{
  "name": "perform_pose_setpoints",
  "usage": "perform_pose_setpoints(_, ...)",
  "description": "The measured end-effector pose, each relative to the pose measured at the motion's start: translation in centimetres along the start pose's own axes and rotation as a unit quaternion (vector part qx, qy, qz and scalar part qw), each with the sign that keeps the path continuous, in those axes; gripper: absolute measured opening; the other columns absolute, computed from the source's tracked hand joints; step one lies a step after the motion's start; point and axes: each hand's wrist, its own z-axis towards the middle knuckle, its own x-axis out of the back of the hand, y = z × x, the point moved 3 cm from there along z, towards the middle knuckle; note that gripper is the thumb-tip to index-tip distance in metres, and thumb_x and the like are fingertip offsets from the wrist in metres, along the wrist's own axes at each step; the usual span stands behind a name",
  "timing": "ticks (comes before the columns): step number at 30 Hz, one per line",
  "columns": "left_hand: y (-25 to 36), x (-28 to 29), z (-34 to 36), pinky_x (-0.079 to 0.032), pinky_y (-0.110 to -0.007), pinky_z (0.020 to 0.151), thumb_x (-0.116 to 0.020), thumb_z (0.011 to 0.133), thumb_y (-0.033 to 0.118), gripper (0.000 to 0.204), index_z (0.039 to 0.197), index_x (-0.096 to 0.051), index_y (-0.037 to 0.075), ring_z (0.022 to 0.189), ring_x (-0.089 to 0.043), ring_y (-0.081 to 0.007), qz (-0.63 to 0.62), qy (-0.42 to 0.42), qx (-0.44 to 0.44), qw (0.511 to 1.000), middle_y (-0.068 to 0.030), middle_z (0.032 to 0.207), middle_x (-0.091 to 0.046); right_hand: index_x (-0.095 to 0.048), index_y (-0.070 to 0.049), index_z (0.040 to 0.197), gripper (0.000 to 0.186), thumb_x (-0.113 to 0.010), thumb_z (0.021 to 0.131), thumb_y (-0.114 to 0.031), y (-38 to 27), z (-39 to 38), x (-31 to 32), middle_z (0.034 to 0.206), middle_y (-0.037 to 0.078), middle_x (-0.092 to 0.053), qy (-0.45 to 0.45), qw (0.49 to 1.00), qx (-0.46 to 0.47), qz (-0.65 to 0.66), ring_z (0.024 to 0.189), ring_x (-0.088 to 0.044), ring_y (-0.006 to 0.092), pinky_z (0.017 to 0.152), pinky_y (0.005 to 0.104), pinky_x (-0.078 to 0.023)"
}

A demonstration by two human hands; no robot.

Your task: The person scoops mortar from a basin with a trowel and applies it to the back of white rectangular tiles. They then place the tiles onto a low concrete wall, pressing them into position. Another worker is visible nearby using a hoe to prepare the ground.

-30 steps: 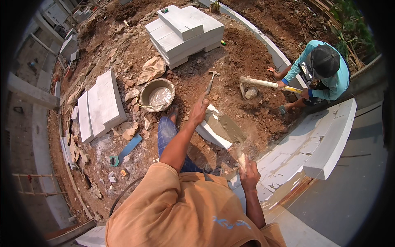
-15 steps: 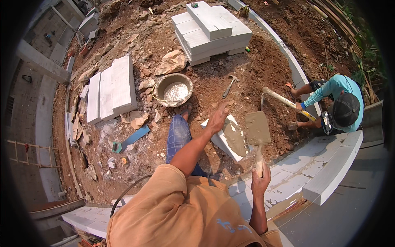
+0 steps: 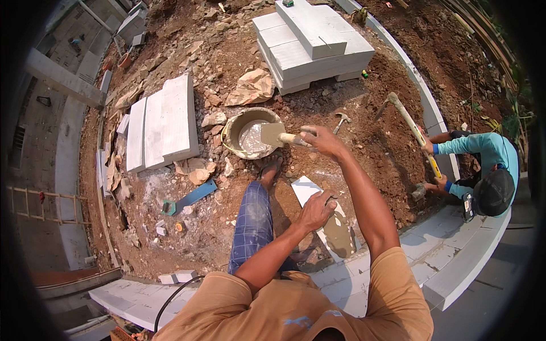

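My right hand (image 3: 323,142) is closed round the handle of a mortar-smeared trowel (image 3: 272,134). Its flat square blade hangs over the right rim of a round bucket (image 3: 230,129), which has grey wet mix inside. Nearer to me, my left hand (image 3: 318,211) grips the edge of a white block (image 3: 306,188). Grey mortar (image 3: 340,236) is spread along that block's face, on the near side of the hand. The block's lower part is partly hidden by my hand and arm.
White blocks lie stacked at the back (image 3: 310,54) and left (image 3: 162,125). A handsaw (image 3: 196,193) and a hammer (image 3: 341,122) lie on the rubbly soil. At right, a co-worker in a turquoise shirt (image 3: 493,153) holds a hoe (image 3: 412,122). A block wall (image 3: 449,236) curves in front of me.
My right hand has swung the trowel from above the mortared block over to the bucket. My left hand has come down onto the block. The co-worker's hoe has lifted.
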Motion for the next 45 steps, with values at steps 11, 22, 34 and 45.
perform_pose_setpoints(11,0.7,0.2,1.5,-0.045,-0.040,0.100,-0.026,0.097,0.077,0.089,0.130,-0.047,-0.003,0.116,-0.062,-0.0301,-0.031,-0.073,0.058,0.995,-0.0229,0.126,-0.064,-0.040,-0.014,0.153,0.074,-0.067,0.086,-0.005,27.2,-27.0,-0.3,0.146,0.019,-0.053,0.146,0.965,-0.176,-0.129,0.135,-0.050,0.0385,0.111,0.0430,-0.042)
perform_pose_setpoints(22,-2.4,0.3,1.0,-0.032,-0.046,0.118,-0.030,0.095,0.079,0.093,0.139,-0.047,-0.001,0.125,-0.058,-0.0319,-0.200,-0.067,0.112,0.971,-0.0231,0.125,-0.066,-0.038,-0.009,0.153,0.068,-0.066,0.094,-0.027,38.8,-27.9,-25.9,0.157,0.017,-0.038,0.343,0.902,0.033,0.259,0.147,-0.033,0.0318,0.118,0.0440,-0.032)
perform_pose_setpoints(34,-10.7,-4.5,4.8,-0.035,-0.046,0.116,-0.037,0.101,0.061,0.075,0.143,-0.045,-0.001,0.127,-0.057,-0.0334,-0.172,-0.090,0.208,0.959,-0.0213,0.135,-0.059,-0.021,0.001,0.156,0.095,-0.071,0.091,-0.046,37.0,-24.3,-25.3,0.158,0.028,-0.026,0.410,0.894,0.103,0.150,0.150,-0.020,0.0418,0.123,0.0481,-0.018)
perform_pose_setpoints(45,4.7,-3.4,5.8,-0.036,-0.045,0.115,-0.046,0.102,0.050,0.067,0.147,-0.042,0.001,0.129,-0.055,-0.0326,-0.285,-0.241,0.207,0.904,-0.0180,0.140,-0.056,-0.039,0.002,0.146,0.105,-0.090,0.066,-0.045,8.1,-41.8,-7.2,0.138,0.025,-0.048,0.575,0.814,0.038,0.075,0.131,-0.045,0.0406,0.112,0.0490,-0.034)
